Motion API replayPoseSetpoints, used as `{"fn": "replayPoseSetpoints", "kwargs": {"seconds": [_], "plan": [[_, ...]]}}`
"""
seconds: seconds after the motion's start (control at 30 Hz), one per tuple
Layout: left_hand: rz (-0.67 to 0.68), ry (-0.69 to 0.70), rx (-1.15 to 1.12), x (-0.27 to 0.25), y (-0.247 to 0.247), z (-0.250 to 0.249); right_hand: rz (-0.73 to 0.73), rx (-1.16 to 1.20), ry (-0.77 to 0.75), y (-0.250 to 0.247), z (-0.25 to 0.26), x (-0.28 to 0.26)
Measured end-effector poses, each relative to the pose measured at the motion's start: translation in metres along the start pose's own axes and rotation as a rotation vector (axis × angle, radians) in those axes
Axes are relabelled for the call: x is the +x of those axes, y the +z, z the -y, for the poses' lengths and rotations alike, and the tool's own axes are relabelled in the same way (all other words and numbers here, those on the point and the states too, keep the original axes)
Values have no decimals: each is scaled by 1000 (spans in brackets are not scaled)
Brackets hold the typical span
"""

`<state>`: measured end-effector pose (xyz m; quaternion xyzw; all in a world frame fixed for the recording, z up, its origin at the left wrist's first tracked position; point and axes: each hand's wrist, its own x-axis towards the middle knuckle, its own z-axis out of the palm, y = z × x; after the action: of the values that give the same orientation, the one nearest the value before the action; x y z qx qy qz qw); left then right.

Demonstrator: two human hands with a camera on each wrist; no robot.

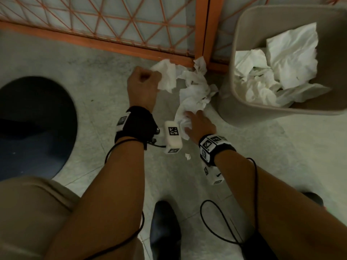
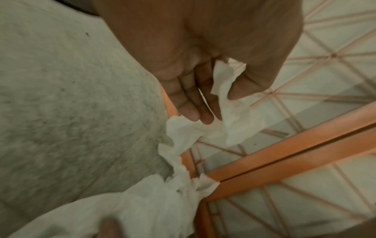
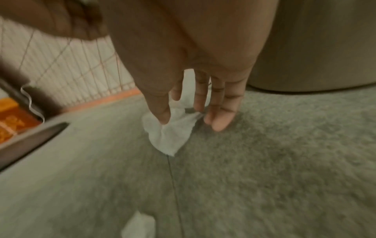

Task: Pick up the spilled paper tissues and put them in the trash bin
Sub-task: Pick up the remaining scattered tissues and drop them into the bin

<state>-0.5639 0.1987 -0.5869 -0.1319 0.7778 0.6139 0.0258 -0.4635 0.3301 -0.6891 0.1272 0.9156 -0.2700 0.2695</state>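
Far left, a dark round mat (image 1: 35,126) lies on the grey floor (image 1: 97,59); your knee in tan trousers (image 1: 28,212) sits below it. Your left hand (image 1: 143,83) is by the orange lattice gate (image 1: 105,25), fingers (image 2: 191,103) and thumb pinching one end of a white tissue (image 1: 167,76); the rest of the sheet trails down to the floor at the gate's foot. Next right, the pile of crumpled tissues (image 1: 195,92) lies on the floor between gate and bin. Your right hand (image 1: 201,124) reaches into the pile's near edge, fingers mostly straight, thumb and fingertips (image 3: 218,122) closing on a wad (image 3: 171,135). A small scrap (image 1: 187,156) lies just below. Far right, the beige trash bin (image 1: 238,53) stands tilted toward you, tissues already inside (image 1: 277,72).
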Motion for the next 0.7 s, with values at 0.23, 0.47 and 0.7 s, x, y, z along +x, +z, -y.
{"fn": "replayPoseSetpoints", "kwargs": {"seconds": [0.23, 0.47, 0.7], "plan": [[34, 13, 37, -16, -9, -28, -49, -127, -61, 13, -16, -14], [199, 146, 137, -68, -15, -73, -73, 154, 2, 9, -24, -49], [379, 322, 95, -90, -4, -138, -114, 682, -50, -44, 11, -104]]}}
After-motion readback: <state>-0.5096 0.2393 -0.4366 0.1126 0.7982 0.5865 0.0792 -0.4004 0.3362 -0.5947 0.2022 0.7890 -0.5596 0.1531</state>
